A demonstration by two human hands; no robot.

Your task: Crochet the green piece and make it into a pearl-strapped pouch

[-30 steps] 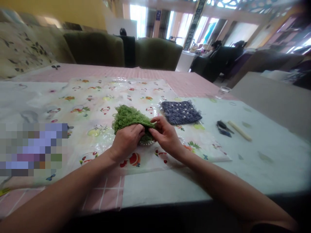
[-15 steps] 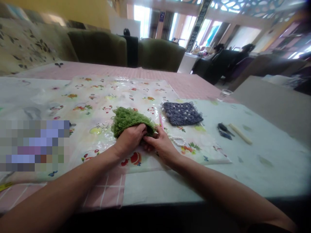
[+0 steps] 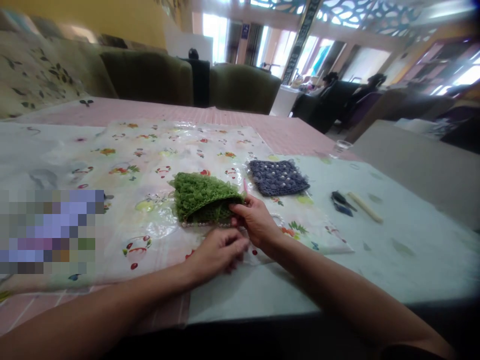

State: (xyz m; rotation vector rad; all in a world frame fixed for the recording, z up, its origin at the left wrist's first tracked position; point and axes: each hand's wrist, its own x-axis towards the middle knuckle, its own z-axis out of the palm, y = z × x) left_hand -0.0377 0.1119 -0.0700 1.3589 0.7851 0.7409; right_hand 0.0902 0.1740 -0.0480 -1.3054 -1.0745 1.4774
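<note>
A green crocheted pouch point(image 3: 206, 192) with a ruffled surface lies on the flowered plastic cover, its mouth gaping toward me. Pearl-like beads run along its lower edge. My right hand point(image 3: 257, 220) pinches the right end of the pouch's opening between thumb and fingers. Close beside that hand, a pink stick point(image 3: 245, 185), like a crochet hook, points up; its lower end is hidden. Just below the pouch is my left hand point(image 3: 221, 250), apart from it, with curled fingers blurred by motion. Part of a pearl bead strand point(image 3: 277, 218) shows behind my right hand.
A dark blue-grey crocheted piece with pearls point(image 3: 278, 177) lies beyond my right hand. Farther right are small black-handled snips point(image 3: 342, 202) and a cream-coloured stick point(image 3: 365, 207). A clear cup point(image 3: 342, 146) stands at the table's right edge. Green chairs point(image 3: 243, 89) line the far side.
My left hand has come out of the pouch's mouth and moved down toward me. The pouch now lies flatter, with its opening and beaded edge showing. My right hand stays at its right end.
</note>
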